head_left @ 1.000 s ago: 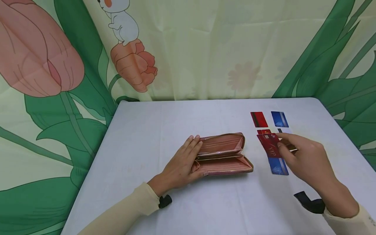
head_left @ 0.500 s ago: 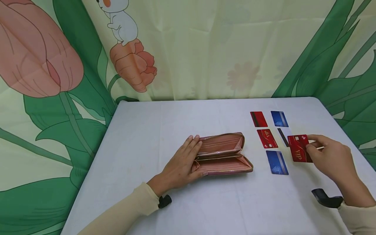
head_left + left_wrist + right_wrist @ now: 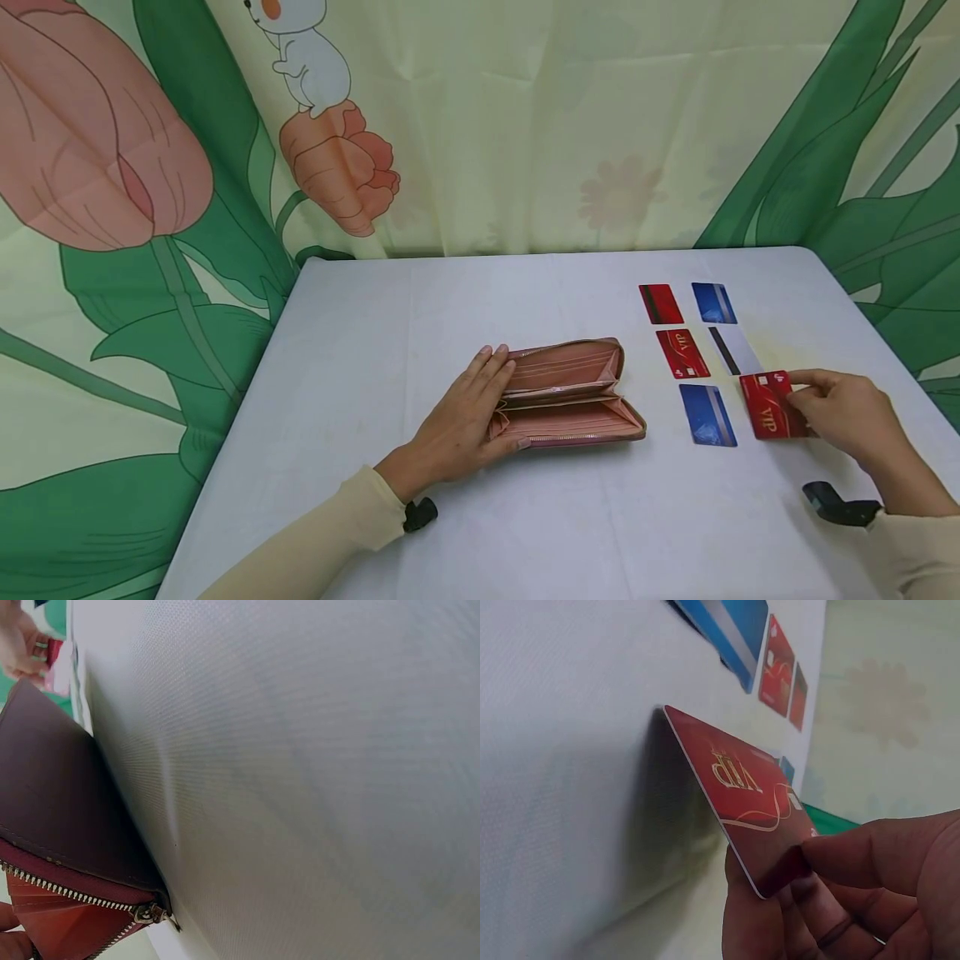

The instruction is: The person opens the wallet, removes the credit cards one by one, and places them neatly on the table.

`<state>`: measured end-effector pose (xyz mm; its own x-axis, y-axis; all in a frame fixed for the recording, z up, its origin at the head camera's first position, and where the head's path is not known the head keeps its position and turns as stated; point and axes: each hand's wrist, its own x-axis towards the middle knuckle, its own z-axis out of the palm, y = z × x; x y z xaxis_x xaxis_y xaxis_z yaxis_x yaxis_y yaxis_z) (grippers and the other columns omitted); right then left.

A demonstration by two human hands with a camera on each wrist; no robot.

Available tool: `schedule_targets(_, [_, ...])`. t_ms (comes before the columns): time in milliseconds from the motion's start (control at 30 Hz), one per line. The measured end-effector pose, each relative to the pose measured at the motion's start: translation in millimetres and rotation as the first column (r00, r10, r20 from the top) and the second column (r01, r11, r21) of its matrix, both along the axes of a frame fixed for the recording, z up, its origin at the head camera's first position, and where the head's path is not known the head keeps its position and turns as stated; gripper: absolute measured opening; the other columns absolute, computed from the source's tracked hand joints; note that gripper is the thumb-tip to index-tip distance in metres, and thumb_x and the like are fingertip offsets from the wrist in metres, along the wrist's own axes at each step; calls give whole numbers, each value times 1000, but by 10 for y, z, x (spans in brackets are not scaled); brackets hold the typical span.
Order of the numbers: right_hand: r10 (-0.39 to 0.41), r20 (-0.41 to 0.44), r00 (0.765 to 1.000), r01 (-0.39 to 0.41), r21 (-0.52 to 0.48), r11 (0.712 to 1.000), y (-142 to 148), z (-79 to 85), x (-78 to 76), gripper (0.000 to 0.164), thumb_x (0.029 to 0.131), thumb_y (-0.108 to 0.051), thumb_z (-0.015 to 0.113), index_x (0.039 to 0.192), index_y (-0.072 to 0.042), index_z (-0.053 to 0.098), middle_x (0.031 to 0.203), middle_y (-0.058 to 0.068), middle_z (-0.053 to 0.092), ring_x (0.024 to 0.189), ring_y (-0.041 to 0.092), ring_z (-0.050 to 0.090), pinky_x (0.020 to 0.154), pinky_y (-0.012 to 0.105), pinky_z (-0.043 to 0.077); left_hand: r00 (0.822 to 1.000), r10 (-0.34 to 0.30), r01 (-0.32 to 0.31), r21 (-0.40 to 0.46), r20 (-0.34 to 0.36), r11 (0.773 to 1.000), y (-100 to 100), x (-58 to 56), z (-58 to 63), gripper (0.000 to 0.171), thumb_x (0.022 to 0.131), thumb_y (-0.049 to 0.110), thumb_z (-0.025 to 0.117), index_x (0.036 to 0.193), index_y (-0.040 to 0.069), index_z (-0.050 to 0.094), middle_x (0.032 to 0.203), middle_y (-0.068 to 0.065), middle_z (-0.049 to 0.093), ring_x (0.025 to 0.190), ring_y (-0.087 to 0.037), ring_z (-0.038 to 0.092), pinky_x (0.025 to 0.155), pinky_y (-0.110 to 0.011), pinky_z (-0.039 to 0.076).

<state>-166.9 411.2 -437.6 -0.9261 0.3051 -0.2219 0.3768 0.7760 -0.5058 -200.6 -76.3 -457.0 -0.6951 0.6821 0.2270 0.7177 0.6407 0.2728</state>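
In the head view, my right hand (image 3: 855, 417) pinches a red VIP card (image 3: 772, 406) by its right side, thumb on its face. The right wrist view shows this VIP card (image 3: 739, 799) tilted close over the white cloth, its shadow beside it. My left hand (image 3: 468, 417) lies across the left end of an unzipped pink wallet (image 3: 562, 433), fingers straight towards its back edge and thumb along the near edge. The wallet's pleated inside faces up. Its dark outer side and zip pull (image 3: 150, 911) show in the left wrist view.
Left of the held card lie a red striped card (image 3: 662, 304), a red VIP card (image 3: 682, 354), a blue card (image 3: 708, 415), another blue card (image 3: 714, 303) and a white card with a black stripe (image 3: 733, 350). A printed curtain (image 3: 487, 125) hangs behind the white table (image 3: 420, 317).
My right hand has carried the red VIP card right from over the other cards, then nearer me and down towards the table beside the blue card. My left hand and the wallet stay put.
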Motion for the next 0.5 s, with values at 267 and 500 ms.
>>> schedule_targets(267, [-1,21,1000,0,56,998,32,-93,-39,45,101,-12,53,137,17,52,129,48,47,107,58,48,64,44,58,1000,1,-1,-3,-2,1000,0,-2,-9,101,96,56,70,163,-3,23,174,-16,14,161,-34,11,130,-45,18])
schedule_targets(500, [28,16,999,-30,110,994,32,-126,-52,44,98,-12,59,132,16,53,112,42,60,98,54,54,67,52,57,1000,0,0,-4,5,1000,3,-1,-6,101,96,56,70,163,-3,24,174,-16,14,161,-34,11,130,-45,18])
